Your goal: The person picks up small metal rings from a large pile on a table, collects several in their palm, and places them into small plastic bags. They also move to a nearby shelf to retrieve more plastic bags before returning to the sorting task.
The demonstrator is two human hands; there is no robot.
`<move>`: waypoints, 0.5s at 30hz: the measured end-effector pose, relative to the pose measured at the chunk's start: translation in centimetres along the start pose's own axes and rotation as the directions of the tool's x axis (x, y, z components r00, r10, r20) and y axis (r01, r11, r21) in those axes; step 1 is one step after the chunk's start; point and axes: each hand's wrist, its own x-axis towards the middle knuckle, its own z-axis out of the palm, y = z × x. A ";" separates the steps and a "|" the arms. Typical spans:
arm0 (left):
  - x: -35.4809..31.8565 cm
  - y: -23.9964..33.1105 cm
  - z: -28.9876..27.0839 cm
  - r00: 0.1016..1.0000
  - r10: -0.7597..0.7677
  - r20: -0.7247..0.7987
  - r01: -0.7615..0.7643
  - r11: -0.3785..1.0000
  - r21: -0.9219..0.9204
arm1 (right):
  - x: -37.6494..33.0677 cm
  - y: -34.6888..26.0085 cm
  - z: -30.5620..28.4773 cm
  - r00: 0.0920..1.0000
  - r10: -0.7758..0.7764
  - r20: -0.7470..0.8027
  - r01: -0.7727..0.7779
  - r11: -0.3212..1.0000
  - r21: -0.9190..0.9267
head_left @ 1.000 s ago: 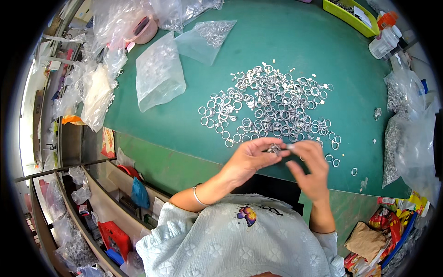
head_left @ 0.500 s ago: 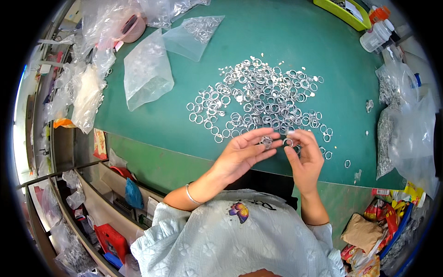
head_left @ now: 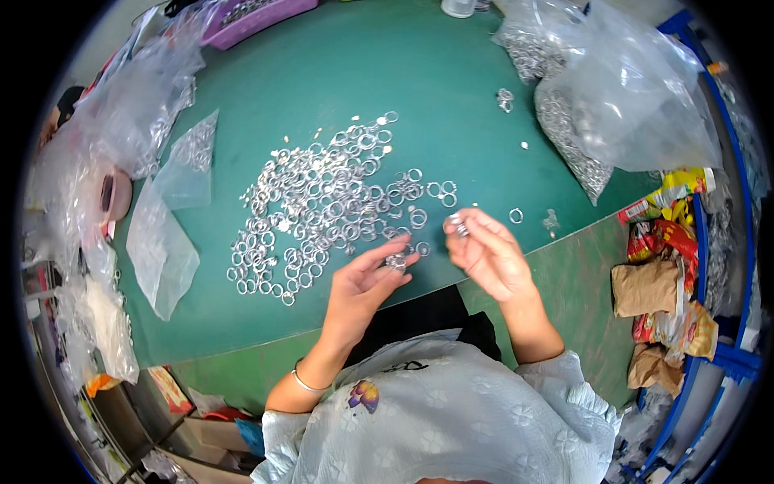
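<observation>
Many rings: heaped on the table; probably light, stiff, slick; best pinched by the rim.
Left hand: fingers closed around several rings.
Right hand: fingertips pinching some rings.

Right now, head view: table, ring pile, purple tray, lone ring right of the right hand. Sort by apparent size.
1. Table
2. Ring pile
3. Purple tray, visible part
4. Lone ring
</observation>
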 end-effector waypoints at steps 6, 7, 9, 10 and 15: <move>5.5 -2.0 5.6 0.967 0.122 0.223 -0.193 0.923 0.332 | -3.2 -5.0 -5.0 0.815 -0.560 -0.147 0.450 0.773 -0.447; 6.5 -2.2 6.7 0.950 0.144 0.276 -0.248 0.886 0.392 | -3.4 -5.6 -5.9 0.757 -0.627 -0.183 0.459 0.709 -0.535; 9.0 -2.9 8.8 0.928 0.169 0.333 -0.322 0.814 0.484 | -3.7 -6.5 -7.9 0.667 -0.711 -0.224 0.438 0.617 -0.654; 10.3 -3.2 9.7 0.927 0.178 0.331 -0.337 0.781 0.525 | -3.6 -6.9 -8.4 0.624 -0.746 -0.233 0.400 0.561 -0.724; 17.2 -4.4 12.1 0.849 0.348 0.397 -0.528 0.566 0.633 | -1.0 -7.5 -10.9 0.344 -0.939 -0.016 0.245 0.106 -0.964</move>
